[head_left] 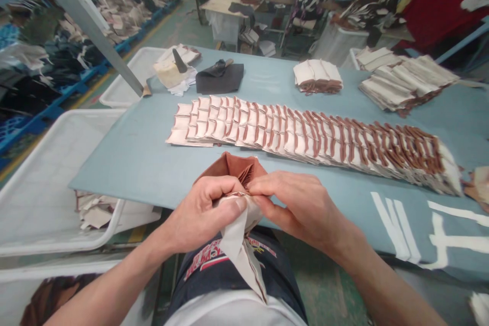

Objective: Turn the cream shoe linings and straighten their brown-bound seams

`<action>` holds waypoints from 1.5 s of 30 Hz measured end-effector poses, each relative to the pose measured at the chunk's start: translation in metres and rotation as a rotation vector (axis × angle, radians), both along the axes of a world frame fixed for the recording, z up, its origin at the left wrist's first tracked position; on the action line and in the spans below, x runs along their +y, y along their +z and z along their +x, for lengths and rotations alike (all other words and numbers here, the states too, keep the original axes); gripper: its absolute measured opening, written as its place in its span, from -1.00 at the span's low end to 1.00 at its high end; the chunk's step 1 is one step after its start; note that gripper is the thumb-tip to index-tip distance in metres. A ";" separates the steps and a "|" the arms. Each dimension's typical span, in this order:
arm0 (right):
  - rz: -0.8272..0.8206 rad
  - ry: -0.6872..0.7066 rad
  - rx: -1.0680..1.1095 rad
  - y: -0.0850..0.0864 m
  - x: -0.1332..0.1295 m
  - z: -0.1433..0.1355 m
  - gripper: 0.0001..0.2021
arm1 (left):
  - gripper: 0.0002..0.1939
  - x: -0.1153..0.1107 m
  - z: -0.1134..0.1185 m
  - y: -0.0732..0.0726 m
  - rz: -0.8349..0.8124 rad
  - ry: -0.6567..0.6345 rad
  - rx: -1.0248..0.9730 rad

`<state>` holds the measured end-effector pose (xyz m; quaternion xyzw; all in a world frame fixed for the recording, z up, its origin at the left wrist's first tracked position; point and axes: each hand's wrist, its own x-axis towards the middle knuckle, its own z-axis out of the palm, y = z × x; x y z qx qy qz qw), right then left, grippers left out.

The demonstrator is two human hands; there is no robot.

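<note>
Between my hands, close to my body at the table's near edge, is a folded leather piece (223, 167), brown on one side and off-white on the other. Several thin brown layers show inside its fold. My left hand (210, 204) grips it with the thumb pressed on top. On the other side my right hand (290, 201) pinches its edge between thumb and fingers. A pale flap hangs below toward my lap. Just beyond my hands a long overlapping row of similar cream and brown pieces (275, 132) lies across the table.
The blue-grey table (126, 158) bears a cream stack (318, 75), larger stacks (408, 79) at the right, and dark pieces (219, 77) at the back. White tape strips (395, 226) mark the right side. White bins (49, 178) stand at the left, below a metal post (87, 25).
</note>
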<state>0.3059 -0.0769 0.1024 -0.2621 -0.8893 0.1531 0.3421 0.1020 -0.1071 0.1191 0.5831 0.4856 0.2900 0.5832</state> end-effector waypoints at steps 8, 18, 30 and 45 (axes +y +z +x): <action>0.071 0.041 -0.137 0.014 0.004 0.001 -0.72 | -0.79 0.000 0.002 0.002 0.058 0.044 0.084; 0.182 -0.072 -0.357 0.017 0.001 -0.009 -0.72 | -0.81 0.000 0.002 0.000 0.174 0.063 0.230; 0.158 -0.230 -0.080 -0.009 -0.004 -0.018 -0.78 | -0.80 0.001 0.009 -0.010 0.098 0.139 0.145; -0.065 -0.080 0.050 -0.007 -0.001 -0.007 -0.93 | -0.75 -0.008 0.004 -0.006 0.133 0.050 0.152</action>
